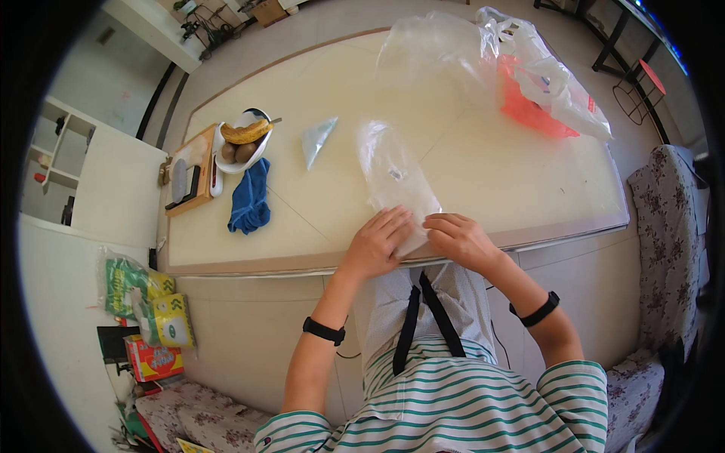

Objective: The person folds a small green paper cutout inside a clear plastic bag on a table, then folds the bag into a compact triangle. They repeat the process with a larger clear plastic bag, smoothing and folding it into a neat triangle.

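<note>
A clear plastic bag lies flattened in a long strip on the table, its near end at the table's front edge. My left hand rests palm down on the left side of that near end, fingers stretched out over the plastic. At the right side, my right hand has its bent fingers on the bag's edge and grips it; the thumb is hidden. Beyond my left hand lies a small, flat plastic triangle, which looks like a folded bag.
Loose clear plastic, a red plastic bag and a white plastic bag are heaped at the far right of the table. At left are a blue cloth, a fruit bowl with a banana, and a wooden tray.
</note>
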The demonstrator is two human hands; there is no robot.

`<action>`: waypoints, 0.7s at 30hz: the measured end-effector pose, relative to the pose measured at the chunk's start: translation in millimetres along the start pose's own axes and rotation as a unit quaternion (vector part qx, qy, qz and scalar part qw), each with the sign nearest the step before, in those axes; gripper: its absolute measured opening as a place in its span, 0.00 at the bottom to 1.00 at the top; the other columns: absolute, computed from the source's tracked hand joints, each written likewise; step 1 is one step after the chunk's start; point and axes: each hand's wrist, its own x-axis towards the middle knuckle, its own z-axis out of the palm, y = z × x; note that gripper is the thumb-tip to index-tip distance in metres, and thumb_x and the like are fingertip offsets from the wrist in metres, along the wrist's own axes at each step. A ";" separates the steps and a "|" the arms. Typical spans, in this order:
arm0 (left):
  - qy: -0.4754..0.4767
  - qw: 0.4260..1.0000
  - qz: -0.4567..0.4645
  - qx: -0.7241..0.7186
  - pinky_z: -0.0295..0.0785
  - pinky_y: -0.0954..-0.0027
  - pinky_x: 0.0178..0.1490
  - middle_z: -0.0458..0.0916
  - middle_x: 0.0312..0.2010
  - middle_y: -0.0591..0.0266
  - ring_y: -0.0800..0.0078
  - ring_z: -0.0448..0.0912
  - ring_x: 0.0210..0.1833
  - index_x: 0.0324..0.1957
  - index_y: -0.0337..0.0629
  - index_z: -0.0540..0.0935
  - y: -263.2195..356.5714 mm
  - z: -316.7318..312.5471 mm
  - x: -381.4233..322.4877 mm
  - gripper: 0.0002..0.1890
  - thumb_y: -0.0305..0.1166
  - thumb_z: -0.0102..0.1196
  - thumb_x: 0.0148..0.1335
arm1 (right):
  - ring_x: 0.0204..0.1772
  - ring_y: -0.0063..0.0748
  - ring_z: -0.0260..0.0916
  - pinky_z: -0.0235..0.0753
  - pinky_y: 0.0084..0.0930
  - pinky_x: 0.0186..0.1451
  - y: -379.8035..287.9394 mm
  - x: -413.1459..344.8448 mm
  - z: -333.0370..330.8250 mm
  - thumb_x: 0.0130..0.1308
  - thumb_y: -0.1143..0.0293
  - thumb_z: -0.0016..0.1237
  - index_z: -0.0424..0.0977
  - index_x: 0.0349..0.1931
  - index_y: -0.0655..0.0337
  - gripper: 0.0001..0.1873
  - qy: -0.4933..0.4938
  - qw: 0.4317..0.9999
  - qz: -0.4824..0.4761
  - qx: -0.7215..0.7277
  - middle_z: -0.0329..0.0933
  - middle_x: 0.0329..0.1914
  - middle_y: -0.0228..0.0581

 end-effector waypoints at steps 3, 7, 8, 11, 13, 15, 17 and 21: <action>0.028 0.999 0.011 0.024 0.75 0.59 0.64 0.82 0.59 0.60 0.60 0.77 0.65 0.48 0.41 0.85 18.7 11.1 4.3 0.16 0.25 0.62 0.56 | 0.52 0.42 0.78 0.79 0.36 0.53 -8.8 -27.1 -14.2 0.53 0.72 0.62 0.78 0.43 0.62 0.16 0.012 0.998 0.060 0.022 0.81 0.46 0.38; 0.019 1.000 -0.014 0.006 0.78 0.62 0.55 0.85 0.48 0.61 0.61 0.82 0.55 0.43 0.43 0.85 39.5 23.4 15.4 0.11 0.25 0.63 0.56 | 0.49 0.43 0.76 0.76 0.38 0.56 -14.4 -45.9 -16.1 0.53 0.73 0.64 0.81 0.46 0.62 0.18 -0.012 0.988 0.147 0.043 0.81 0.45 0.39; 0.035 0.998 -0.030 -0.031 0.78 0.61 0.52 0.85 0.45 0.59 0.59 0.82 0.52 0.42 0.43 0.84 40.1 24.5 19.6 0.09 0.26 0.62 0.58 | 0.48 0.43 0.76 0.75 0.37 0.54 -12.8 -47.2 -15.5 0.55 0.72 0.64 0.81 0.44 0.61 0.15 0.006 0.986 0.162 0.047 0.81 0.44 0.38; 0.056 0.986 -0.114 -0.110 0.77 0.58 0.44 0.84 0.36 0.55 0.54 0.82 0.42 0.39 0.42 0.82 36.7 25.6 30.3 0.04 0.30 0.60 0.64 | 0.45 0.41 0.74 0.73 0.37 0.49 -3.5 -45.8 -14.2 0.59 0.68 0.63 0.81 0.39 0.58 0.10 0.022 0.971 0.229 0.064 0.81 0.40 0.36; 0.030 0.969 -0.217 -0.117 0.76 0.55 0.39 0.83 0.31 0.53 0.51 0.81 0.37 0.37 0.42 0.80 34.3 26.5 33.6 0.06 0.33 0.57 0.69 | 0.42 0.40 0.73 0.71 0.37 0.47 0.7 -43.6 -13.4 0.61 0.68 0.62 0.81 0.36 0.57 0.06 0.024 0.953 0.293 0.079 0.81 0.36 0.35; 0.043 0.964 -0.252 -0.074 0.74 0.52 0.35 0.81 0.28 0.51 0.49 0.81 0.33 0.35 0.42 0.78 32.8 33.1 40.9 0.11 0.37 0.54 0.71 | 0.42 0.40 0.74 0.70 0.37 0.47 3.7 -40.9 -11.6 0.62 0.68 0.61 0.80 0.37 0.58 0.07 0.036 0.933 0.349 0.081 0.79 0.32 0.35; 0.045 0.958 -0.281 -0.029 0.73 0.50 0.33 0.81 0.25 0.51 0.48 0.81 0.30 0.33 0.42 0.78 33.4 41.0 47.7 0.14 0.40 0.53 0.73 | 0.40 0.40 0.74 0.69 0.38 0.46 3.0 -39.6 -8.4 0.63 0.68 0.60 0.78 0.38 0.58 0.07 0.050 0.917 0.390 0.069 0.78 0.29 0.34; 0.056 0.954 -0.293 0.039 0.73 0.49 0.31 0.81 0.23 0.52 0.49 0.81 0.29 0.32 0.43 0.78 37.3 53.3 57.0 0.15 0.42 0.53 0.72 | 0.40 0.41 0.73 0.69 0.38 0.46 -2.6 -40.5 -1.3 0.64 0.71 0.58 0.76 0.41 0.58 0.08 0.067 0.913 0.402 0.002 0.77 0.28 0.34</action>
